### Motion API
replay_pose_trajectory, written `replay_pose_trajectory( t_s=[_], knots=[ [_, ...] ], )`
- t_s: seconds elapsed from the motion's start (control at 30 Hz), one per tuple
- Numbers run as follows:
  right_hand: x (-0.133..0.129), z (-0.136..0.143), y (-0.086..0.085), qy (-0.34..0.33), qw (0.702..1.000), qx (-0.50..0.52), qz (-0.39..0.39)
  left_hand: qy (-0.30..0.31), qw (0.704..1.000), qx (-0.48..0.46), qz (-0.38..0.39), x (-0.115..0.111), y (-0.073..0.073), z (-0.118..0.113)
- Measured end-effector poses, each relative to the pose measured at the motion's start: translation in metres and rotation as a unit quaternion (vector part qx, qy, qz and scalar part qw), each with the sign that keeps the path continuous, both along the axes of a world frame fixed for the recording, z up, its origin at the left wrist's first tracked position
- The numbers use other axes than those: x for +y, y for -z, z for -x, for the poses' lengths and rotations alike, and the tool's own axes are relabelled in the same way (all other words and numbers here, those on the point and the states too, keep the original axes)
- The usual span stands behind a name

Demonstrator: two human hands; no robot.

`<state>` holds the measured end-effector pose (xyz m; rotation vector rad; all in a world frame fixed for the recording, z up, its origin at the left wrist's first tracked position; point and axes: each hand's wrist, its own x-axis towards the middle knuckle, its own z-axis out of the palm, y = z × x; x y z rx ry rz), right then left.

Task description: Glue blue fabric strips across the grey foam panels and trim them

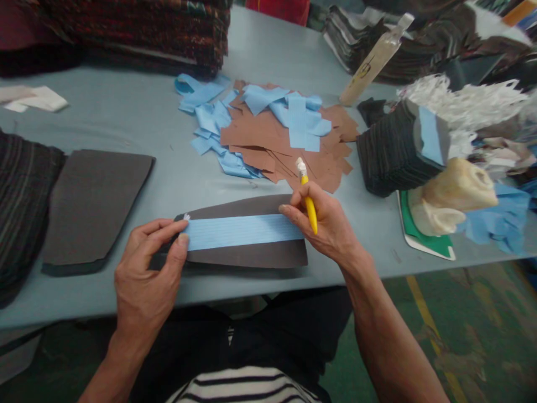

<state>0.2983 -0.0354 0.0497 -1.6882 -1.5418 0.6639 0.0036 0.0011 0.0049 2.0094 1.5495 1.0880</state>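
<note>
A dark grey panel (247, 258) lies near the table's front edge, with a light blue ribbed strip (239, 230) stretched lengthwise over it. The thumb and fingers of my left hand (151, 268) are closed on the strip's left end, beside a small white bit at the panel's edge. At the strip's right end, my right hand (327, 221) has its thumb and index finger on the strip. A yellow brush (310, 208) with a whitish tip pointing away from me is held in the same hand. Brown pieces (255, 129) and blue scraps (297, 115) are heaped beyond the panel.
Dark panels (96, 207) lie at the left. A dark stack (390, 148) stands at the right, near a glue-crusted container (432, 212) on a green board (423, 240). Behind are a bottle (377, 56) and a patterned fabric stack (138, 33). White strings (457, 101) lie at far right.
</note>
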Motion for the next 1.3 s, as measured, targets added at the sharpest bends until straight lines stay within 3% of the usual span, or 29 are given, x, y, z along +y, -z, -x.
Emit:
replay_pose_trajectory(
  t_s=[0.23,0.4,0.7,1.3],
  knots=[
    [-0.012,0.0,-0.003,0.058,0.998,0.005,-0.007,-0.006,1.0,0.005,-0.005,0.001,0.0,0.0],
    [-0.023,-0.003,0.004,0.087,0.996,0.003,-0.014,-0.001,1.0,0.012,-0.015,0.002,0.002,0.0],
    [-0.032,0.003,0.019,0.105,0.994,0.026,-0.021,-0.004,1.0,0.014,-0.023,0.003,0.001,-0.001],
    [-0.032,0.007,0.017,0.122,0.992,-0.004,-0.015,-0.005,1.0,0.013,-0.026,0.003,0.001,0.0]
  ],
)
